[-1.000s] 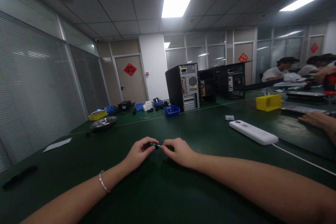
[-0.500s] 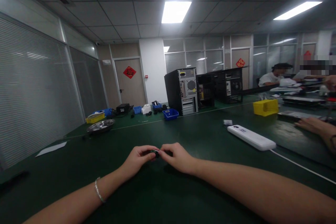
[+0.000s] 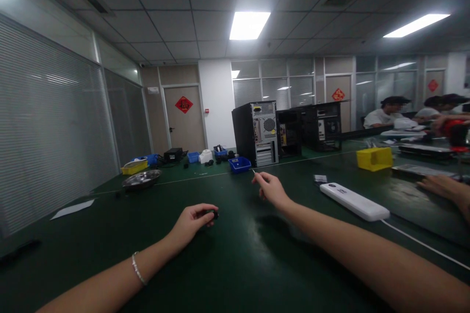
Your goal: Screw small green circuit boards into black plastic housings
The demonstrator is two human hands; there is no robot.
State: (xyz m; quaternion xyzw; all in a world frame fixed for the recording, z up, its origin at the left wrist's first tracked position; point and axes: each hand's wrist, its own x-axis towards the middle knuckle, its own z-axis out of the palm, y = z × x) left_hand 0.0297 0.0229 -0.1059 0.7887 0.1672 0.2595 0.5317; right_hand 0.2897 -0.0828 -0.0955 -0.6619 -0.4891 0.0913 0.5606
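Note:
My left hand [image 3: 196, 220] pinches a small dark piece [image 3: 215, 214] with some green on it, just above the table; most of it is hidden by the fingers. My right hand [image 3: 270, 189] is raised farther forward, thumb and fingertips closed on a thin, light-coloured sliver [image 3: 253, 171] too small to name. Just beyond those fingertips stands a small blue bin [image 3: 240, 165], its contents hard to make out. The green table [image 3: 220, 269] lies under both hands.
Black computer cases [image 3: 257, 132] stand at the back. On the right lie a white power strip [image 3: 352, 200] with its cord, a yellow bin [image 3: 374, 159] and a co-worker's hand [image 3: 442, 186]. A round metal dish [image 3: 141, 180] and paper [image 3: 72, 209] are at left.
My right hand has come away from the left and moved forward and right, toward the blue bin, carrying the light sliver. The left hand keeps its pinch in nearly the same place.

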